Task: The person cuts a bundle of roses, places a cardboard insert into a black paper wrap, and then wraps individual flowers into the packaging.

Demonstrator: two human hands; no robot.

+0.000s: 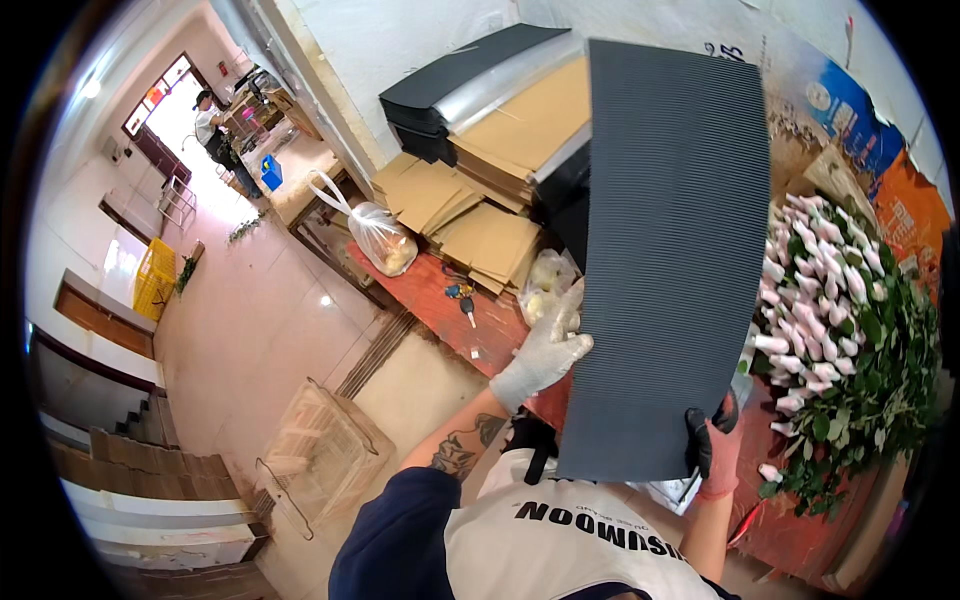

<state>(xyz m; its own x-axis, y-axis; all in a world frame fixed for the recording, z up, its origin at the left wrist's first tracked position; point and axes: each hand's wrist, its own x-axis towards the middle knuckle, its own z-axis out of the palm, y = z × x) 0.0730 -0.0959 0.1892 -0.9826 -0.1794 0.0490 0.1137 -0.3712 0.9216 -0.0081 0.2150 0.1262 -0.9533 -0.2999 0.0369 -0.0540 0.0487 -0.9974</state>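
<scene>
A large dark grey corrugated cardboard sheet [675,250] stands up in front of me, its ribs running across it and its upper part bent slightly. My left hand [545,352], in a whitish glove, grips its left edge; the fingertips are partly hidden by it. My right hand [718,445], in a pink glove with black finger coverings, is closed on the lower right edge. Beside the sheet on the right lies a big pile of flowers [815,300], pale pink wrapped heads with green stems and leaves. Behind my left hand sits a clear bag [548,280] of pale round items.
Stacks of brown cardboard [490,240] and dark sheets [470,65] fill the back of the red table [440,310]. Keys [466,308] and a tied plastic bag [385,240] lie there. A wire-frame crate [325,450] stands on the floor, left. Far off, another person [215,135] stands at a bench.
</scene>
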